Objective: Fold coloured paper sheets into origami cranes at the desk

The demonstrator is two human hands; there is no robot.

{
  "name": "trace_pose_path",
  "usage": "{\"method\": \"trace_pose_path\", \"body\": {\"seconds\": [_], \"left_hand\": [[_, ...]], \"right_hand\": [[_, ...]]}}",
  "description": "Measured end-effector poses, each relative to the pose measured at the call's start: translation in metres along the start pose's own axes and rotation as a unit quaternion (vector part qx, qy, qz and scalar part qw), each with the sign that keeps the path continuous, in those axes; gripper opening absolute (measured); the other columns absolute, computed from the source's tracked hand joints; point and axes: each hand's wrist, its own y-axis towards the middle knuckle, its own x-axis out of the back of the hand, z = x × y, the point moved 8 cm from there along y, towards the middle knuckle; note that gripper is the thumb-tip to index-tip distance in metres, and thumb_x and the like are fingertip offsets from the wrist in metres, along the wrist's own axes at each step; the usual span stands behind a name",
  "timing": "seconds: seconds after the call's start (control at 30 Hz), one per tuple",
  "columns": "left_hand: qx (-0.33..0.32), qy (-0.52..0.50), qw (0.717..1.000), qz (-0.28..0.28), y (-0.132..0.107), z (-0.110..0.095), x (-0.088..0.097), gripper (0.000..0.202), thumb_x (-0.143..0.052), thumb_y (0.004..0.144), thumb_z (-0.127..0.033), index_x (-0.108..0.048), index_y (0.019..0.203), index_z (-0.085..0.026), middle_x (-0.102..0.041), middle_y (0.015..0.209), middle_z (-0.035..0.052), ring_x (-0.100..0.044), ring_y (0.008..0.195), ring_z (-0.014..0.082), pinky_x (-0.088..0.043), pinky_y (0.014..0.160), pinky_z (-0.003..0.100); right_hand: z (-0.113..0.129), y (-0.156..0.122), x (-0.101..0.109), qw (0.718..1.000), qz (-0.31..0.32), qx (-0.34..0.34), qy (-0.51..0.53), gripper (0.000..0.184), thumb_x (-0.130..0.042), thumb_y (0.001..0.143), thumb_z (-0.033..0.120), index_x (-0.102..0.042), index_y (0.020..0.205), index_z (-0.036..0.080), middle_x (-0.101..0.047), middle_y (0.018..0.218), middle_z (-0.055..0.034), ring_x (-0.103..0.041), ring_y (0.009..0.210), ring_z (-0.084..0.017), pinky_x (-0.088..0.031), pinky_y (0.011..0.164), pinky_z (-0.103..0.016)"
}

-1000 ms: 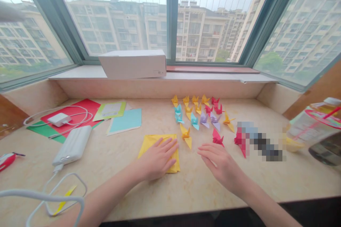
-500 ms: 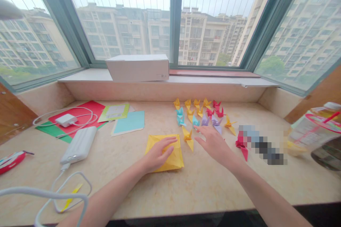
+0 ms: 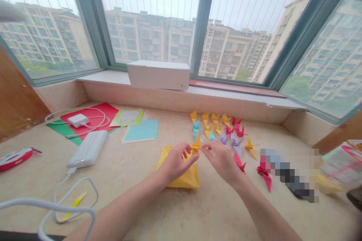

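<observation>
A small yellow paper crane (image 3: 197, 143) is between my two hands, its pointed tip upward. My left hand (image 3: 179, 161) has curled fingers and thumb closed about the crane's left side; the exact contact is partly hidden. From the other side, my right hand (image 3: 220, 158) pinches at the crane's right edge with thumb and fingertips. Under my left hand lies a flat yellow paper packet (image 3: 185, 179), partly covered. Beyond my right hand stand several paper cranes, among them a cyan one (image 3: 196, 130), a purple one (image 3: 236, 144) and a red one (image 3: 240, 162).
A white power bank (image 3: 88, 148) with a cable lies left, near a white charger (image 3: 78, 120) on red paper (image 3: 109, 111). Light-blue paper sheets (image 3: 143, 131) lie nearby. To the right are another red crane (image 3: 265, 177) and a blurred-out object (image 3: 291, 175). A white box (image 3: 159, 76) sits on the sill.
My left hand has risen off the yellow packet toward the right. My right hand has closed on the yellow crane, uncovering a red crane beside it. The camera view has tilted.
</observation>
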Motion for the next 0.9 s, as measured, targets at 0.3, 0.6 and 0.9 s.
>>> {"method": "trace_pose_path", "body": {"seconds": [0.3, 0.6, 0.9], "left_hand": [[0.073, -0.039, 0.996, -0.038, -0.011, 0.008, 0.008, 0.025, -0.059, 0.088, -0.043, -0.061, 0.087, -0.018, -0.07, 0.084, 0.005, -0.066, 0.076, 0.019, -0.05, 0.066, 0.029], [0.12, -0.207, 0.971, -0.032, -0.011, 0.013, 0.002, 0.025, -0.056, 0.089, -0.04, -0.061, 0.092, -0.016, -0.071, 0.09, 0.0077, -0.069, 0.086, 0.0214, -0.052, 0.077, 0.032], [0.144, -0.342, 0.926, -0.075, -0.009, 0.02, 0.01, 0.023, -0.065, 0.086, -0.039, -0.059, 0.091, -0.016, -0.068, 0.091, 0.0036, -0.066, 0.092, 0.0182, -0.049, 0.083, 0.03]], "right_hand": [[0.03, -0.026, -0.014, 0.991, 0.033, 0.13, 0.03, 0.016, -0.05, 0.099, 0.02, -0.067, 0.1, 0.022, -0.072, 0.091, -0.0067, -0.066, 0.085, -0.022, -0.052, 0.079, -0.037], [0.024, -0.033, -0.002, 0.992, -0.022, 0.113, 0.048, 0.016, -0.055, 0.096, 0.016, -0.064, 0.108, 0.024, -0.071, 0.102, -0.0062, -0.067, 0.097, -0.022, -0.054, 0.085, -0.036], [0.02, -0.03, 0.006, 0.99, -0.083, 0.081, 0.074, 0.014, -0.057, 0.095, 0.017, -0.064, 0.104, 0.025, -0.072, 0.102, -0.0057, -0.07, 0.096, -0.021, -0.058, 0.085, -0.035]]}}
